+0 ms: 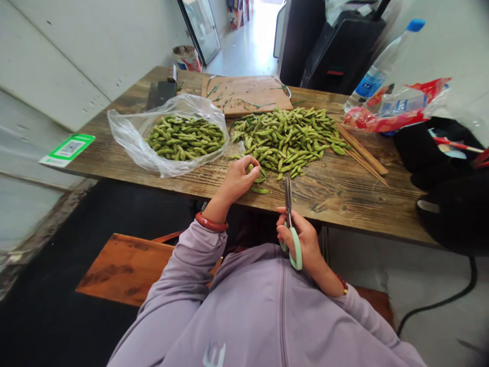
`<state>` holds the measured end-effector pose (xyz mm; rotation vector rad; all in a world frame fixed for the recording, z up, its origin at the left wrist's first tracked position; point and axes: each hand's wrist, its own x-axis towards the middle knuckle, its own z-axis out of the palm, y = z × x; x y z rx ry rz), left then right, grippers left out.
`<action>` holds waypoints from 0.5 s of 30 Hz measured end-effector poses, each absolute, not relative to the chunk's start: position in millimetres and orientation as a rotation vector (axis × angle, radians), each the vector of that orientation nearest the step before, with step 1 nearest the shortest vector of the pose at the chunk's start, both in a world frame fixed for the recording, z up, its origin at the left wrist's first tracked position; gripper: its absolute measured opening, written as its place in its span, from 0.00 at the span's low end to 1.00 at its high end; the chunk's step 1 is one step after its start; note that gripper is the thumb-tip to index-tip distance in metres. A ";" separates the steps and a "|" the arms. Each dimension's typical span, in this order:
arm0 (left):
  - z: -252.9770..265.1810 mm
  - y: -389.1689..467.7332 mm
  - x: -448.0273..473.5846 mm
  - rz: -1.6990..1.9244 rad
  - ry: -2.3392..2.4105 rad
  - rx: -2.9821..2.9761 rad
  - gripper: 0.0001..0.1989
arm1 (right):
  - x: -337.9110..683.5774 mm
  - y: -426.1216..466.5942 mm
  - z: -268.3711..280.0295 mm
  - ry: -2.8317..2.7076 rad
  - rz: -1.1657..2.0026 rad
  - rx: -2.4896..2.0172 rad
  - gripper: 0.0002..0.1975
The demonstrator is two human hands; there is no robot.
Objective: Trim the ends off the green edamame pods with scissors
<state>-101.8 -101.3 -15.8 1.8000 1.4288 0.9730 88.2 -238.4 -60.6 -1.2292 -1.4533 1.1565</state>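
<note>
Head view: bag (132,137) holds a batch of pods, but the bigger pile (290,135) lies loose on the tabletop (344,199), so I judge well under half done. My left hand (239,178) pinches a pod at the pile's near edge; my right hand (301,242) grips scissors (290,224), blades closed, pointing away.

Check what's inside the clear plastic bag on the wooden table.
The clear plastic bag holds a heap of green edamame pods, visible through its open top. Whatever lies beneath the top layer is covered.
</note>
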 end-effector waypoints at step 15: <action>-4.9 -160.3 -76.1 1.101 0.857 0.825 0.14 | 83.0 -233.4 -55.7 -1.635 1.008 -1.163 0.20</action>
